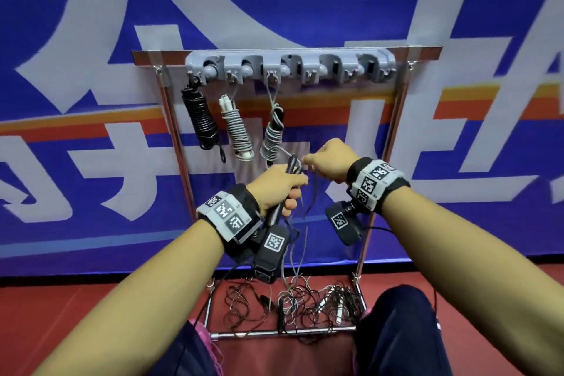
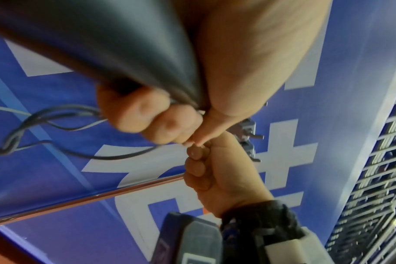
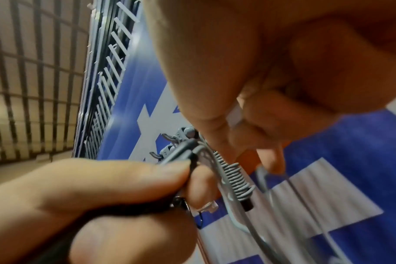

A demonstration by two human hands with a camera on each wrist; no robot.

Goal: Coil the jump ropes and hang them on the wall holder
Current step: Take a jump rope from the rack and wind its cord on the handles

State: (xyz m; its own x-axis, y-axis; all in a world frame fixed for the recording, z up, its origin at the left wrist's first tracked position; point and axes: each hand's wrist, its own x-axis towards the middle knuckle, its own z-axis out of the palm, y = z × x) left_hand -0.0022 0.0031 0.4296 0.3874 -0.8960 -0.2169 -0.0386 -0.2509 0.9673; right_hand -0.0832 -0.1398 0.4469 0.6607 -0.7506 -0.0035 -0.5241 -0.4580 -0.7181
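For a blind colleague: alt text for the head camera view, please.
The left hand grips black jump-rope handles while the right hand pinches their thin cord beside them. Behind, a black coiled rope and two grey coiled ropes hang from a grey plastic wall holder; loose ropes lie tangled on the red floor.

Probably a sports hall: red floor [image 1: 45, 314], a huge blue-and-white banner [image 1: 305, 24] along the wall, a metal grille [image 3: 23, 71], and coiled jump ropes [image 1: 200, 119] hung on a grey holder [image 1: 290, 65].
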